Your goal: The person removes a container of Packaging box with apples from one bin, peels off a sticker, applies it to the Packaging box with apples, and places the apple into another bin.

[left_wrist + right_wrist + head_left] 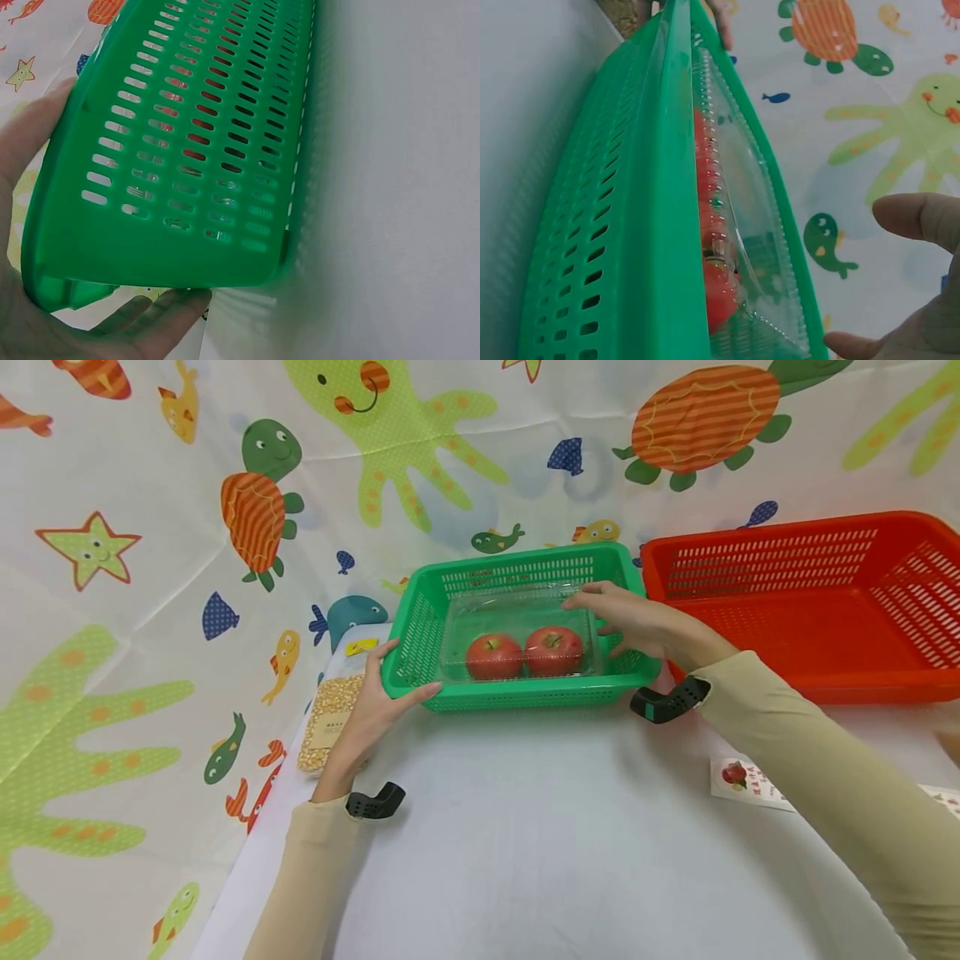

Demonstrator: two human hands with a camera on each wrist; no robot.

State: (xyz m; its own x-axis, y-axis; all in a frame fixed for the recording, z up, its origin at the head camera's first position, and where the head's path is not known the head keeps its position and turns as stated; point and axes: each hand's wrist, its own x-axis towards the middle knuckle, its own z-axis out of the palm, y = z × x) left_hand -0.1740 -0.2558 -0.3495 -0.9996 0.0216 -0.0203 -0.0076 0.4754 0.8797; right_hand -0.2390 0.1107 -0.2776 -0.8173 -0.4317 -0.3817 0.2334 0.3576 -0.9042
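Note:
A green plastic basket (525, 692) with slotted walls stands on the white-covered table. Inside it lies a clear plastic box (517, 602) with two red apples (553, 652) showing through it. My left hand (372, 706) grips the basket's front left corner, thumb along the front rim and fingers around the left end. In the left wrist view that hand (90, 330) wraps the corner of the slotted wall. Over the basket's right end, my right hand (637, 622) has its fingers spread at the box's right edge. The right wrist view shows its thumb and a finger (855, 346) wide apart.
A red basket (817, 685) stands close against the green one on the right. A bag of corn kernels (330, 714) lies beside my left wrist, a small yellow packet (362, 647) behind it. A printed card (738, 779) lies near my right forearm. A patterned sheet hangs behind.

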